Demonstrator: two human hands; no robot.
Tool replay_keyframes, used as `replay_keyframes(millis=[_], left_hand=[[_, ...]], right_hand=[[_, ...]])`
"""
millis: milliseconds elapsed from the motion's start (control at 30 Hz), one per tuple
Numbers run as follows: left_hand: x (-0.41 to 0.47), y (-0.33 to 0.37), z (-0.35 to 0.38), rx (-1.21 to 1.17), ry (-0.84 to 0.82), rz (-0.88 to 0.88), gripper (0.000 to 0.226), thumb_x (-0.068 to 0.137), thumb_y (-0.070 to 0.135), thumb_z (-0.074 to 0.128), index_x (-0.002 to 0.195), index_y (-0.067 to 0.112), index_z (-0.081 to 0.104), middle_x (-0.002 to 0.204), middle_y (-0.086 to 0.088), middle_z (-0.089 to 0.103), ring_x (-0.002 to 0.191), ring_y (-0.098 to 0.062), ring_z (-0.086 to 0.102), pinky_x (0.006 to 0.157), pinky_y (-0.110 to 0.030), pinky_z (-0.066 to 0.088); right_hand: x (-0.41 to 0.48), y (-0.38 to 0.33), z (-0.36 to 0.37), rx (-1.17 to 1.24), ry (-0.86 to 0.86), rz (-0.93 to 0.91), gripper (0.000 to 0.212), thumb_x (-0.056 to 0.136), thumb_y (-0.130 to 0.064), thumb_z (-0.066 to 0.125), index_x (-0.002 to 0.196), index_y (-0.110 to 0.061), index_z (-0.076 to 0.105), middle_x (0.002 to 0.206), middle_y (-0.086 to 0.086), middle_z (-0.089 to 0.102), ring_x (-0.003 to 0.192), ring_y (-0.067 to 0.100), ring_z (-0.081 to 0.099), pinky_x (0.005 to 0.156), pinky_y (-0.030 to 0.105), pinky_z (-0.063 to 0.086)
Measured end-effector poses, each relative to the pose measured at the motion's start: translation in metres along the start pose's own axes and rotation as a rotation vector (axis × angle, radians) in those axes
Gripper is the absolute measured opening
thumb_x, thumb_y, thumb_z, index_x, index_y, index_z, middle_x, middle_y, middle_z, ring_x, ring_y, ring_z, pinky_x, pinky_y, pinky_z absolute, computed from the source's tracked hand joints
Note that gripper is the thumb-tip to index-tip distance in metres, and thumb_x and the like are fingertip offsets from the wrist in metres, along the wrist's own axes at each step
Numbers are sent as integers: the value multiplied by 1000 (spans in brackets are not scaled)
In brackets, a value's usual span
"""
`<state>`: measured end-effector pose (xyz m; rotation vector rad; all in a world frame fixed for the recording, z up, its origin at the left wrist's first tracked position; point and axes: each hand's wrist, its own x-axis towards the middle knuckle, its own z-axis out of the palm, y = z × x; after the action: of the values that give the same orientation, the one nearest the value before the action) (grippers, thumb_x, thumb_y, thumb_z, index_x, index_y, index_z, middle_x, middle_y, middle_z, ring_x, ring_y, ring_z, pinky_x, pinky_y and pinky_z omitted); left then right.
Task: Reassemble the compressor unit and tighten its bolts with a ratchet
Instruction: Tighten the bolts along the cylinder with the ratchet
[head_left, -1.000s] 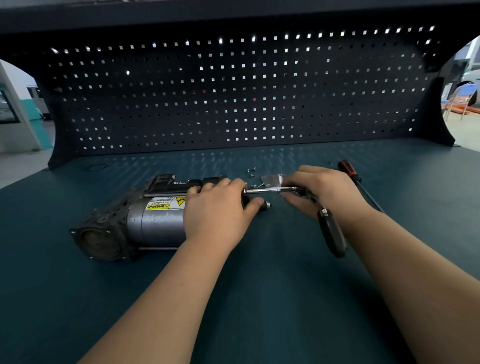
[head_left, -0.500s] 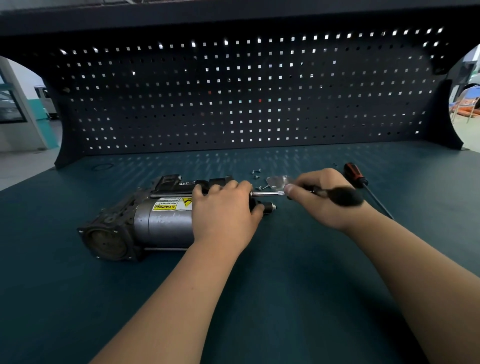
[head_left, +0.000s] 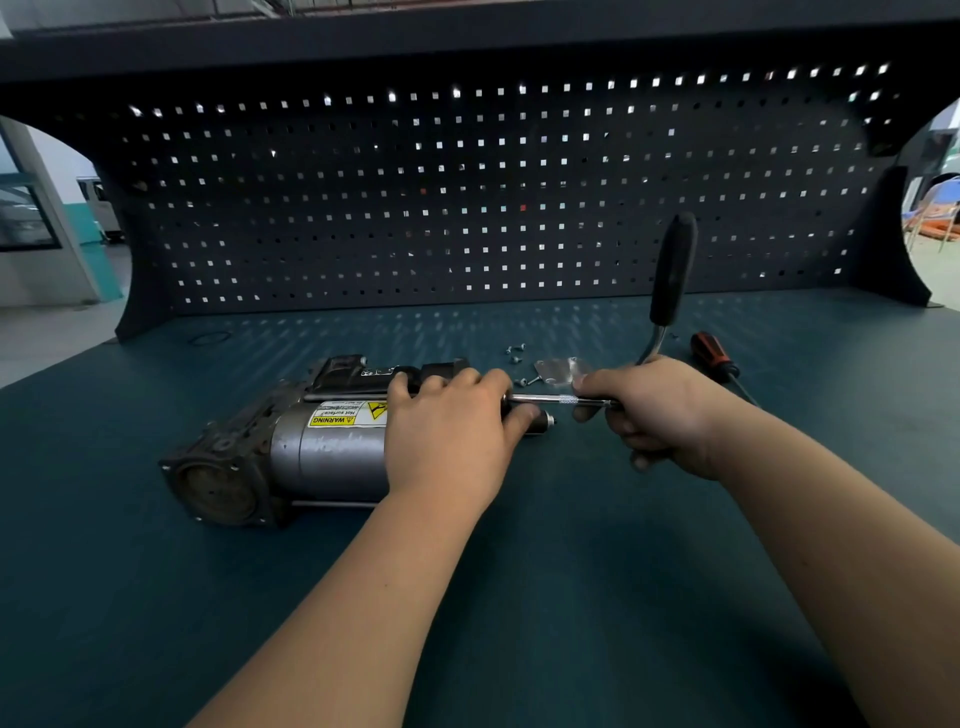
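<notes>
Metal, and heavy by the look of it: the compressor (head_left: 322, 447) lies on its side on the green bench (head_left: 519, 597), left of centre, with its round steel body toward you and the cast end block at the left. You can judge it stiff and not fragile, but the round body may roll. So it is good that your left hand (head_left: 452, 431) lies over its right end, fingers curled over the top to pin it. The smooth cylinder looks slippery; the blocky cast parts give a better hold.

Your right hand (head_left: 660, 410) is closed around the head of the ratchet (head_left: 672, 270), whose black handle stands up before the pegboard. A thin chrome bar (head_left: 550, 399) runs from it to the compressor.

The bolt and the socket are hidden under your left fingers, so you cannot tell whether the socket sits fully. Behind lie small screws (head_left: 517, 353), a metal plate (head_left: 561, 371) and a screwdriver (head_left: 714, 356); the screws are too small to count.
</notes>
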<state>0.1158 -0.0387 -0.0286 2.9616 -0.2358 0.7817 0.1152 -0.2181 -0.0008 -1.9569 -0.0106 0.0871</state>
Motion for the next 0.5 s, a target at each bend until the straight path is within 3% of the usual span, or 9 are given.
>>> replay_keyframes(millis=[67, 167, 267, 500], left_hand=[[1, 0, 0, 9, -11, 2, 42, 90, 65, 30, 109, 36, 55, 110, 9, 59, 108, -20, 54, 105, -45, 22], [1, 0, 0, -7, -5, -8, 42, 92, 63, 32, 110, 36, 57, 111, 8, 52, 105, -20, 56, 105, -44, 22], [2, -1, 1, -25, -5, -17, 42, 92, 63, 31, 110, 36, 57, 110, 8, 52, 105, -20, 57, 105, -43, 22], [2, -1, 2, -22, 17, -10, 42, 92, 63, 33, 113, 36, 57, 112, 9, 56, 106, -19, 56, 102, -41, 24]], right_hand=[[1, 3, 1, -92, 98, -133, 33, 89, -39, 60, 65, -17, 65, 45, -4, 35, 39, 12, 34, 43, 24, 39], [-1, 10, -4, -553, 343, -577, 28, 84, -48, 62, 69, -24, 66, 56, -12, 54, 54, 3, 49, 57, 26, 45], [-4, 15, -10, -768, 375, -915, 22, 84, -36, 73, 92, -16, 75, 77, -3, 67, 68, 21, 65, 61, 40, 53], [0, 21, -10, -794, 445, -1023, 21, 80, -25, 79, 95, -11, 75, 76, 4, 66, 66, 28, 66, 52, 43, 53]])
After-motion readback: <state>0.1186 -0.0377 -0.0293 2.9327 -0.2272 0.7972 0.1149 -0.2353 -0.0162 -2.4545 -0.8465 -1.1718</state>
